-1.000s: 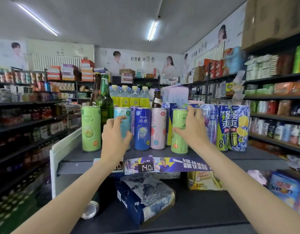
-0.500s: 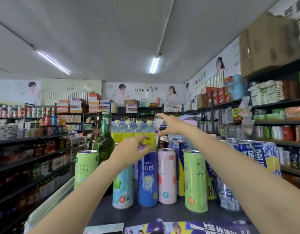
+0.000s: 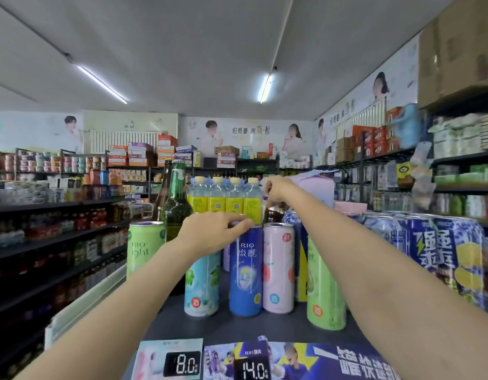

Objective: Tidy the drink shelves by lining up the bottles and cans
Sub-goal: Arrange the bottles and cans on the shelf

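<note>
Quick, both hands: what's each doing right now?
Left hand: fingers rest atop the blue can.
Right hand: pinches the brown bottle top.

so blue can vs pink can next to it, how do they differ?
The blue can has the left hand resting on its top; the pink can is untouched. The blue can carries white "RIO" lettering and a yellow round mark low down; the pink can shows a peach picture and a blue round mark. Both are tall slim cans, upright, side by side on the shelf.
</note>
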Demonstrator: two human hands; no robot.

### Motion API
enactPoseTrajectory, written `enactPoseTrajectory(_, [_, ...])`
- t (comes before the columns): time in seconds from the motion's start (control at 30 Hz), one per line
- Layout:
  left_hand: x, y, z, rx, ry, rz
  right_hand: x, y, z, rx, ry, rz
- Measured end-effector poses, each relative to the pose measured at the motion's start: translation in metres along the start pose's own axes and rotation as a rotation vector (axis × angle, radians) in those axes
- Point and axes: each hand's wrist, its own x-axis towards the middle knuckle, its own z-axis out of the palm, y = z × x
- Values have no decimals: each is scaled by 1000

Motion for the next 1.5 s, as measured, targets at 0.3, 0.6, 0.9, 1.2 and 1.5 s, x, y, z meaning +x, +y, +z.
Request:
enactPoseTrajectory(0.3, [-1,-1,5,81,7,27,-5,-3,-27,396,310,-78])
enactPoseTrajectory(0.6, [-16,13,-5,-101,385,57,-68,-31,-126,509,609,-281])
enactPoseTrajectory(0.9, [-100,59,-12,-1051,227,94,-206,-46,-143,812,395,-404])
enactPoseTrajectory(1.2, [-231,63,70,-1068,-43,-42,-297,4,-6,847,20,-179])
enactPoseTrajectory(1.5, [-344,99,188,-957,-285,-167,-391,96,137,822,-291,-11])
